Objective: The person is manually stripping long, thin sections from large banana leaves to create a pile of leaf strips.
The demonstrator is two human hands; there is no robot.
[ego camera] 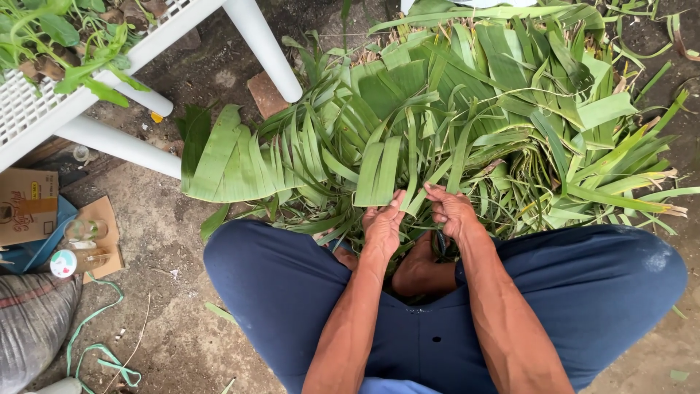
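Note:
A large heap of torn green banana leaves (467, 109) lies on the ground in front of my knees. My left hand (383, 225) pinches the lower end of a flat leaf strip (379, 171) that stands up from the heap. My right hand (452, 211) is closed on a narrow leaf strip (437, 175) right beside it; a dark object shows under its palm, too hidden to identify. Both hands sit close together between my legs in dark blue trousers (277, 284).
A white plastic table (146, 51) with plants on it stands at the upper left, its legs reaching the ground. A cardboard box (25, 204), a small jar (65, 263), a grey sack (33, 321) and green tape (102, 354) lie on the left. A brick (266, 93) sits near the table leg.

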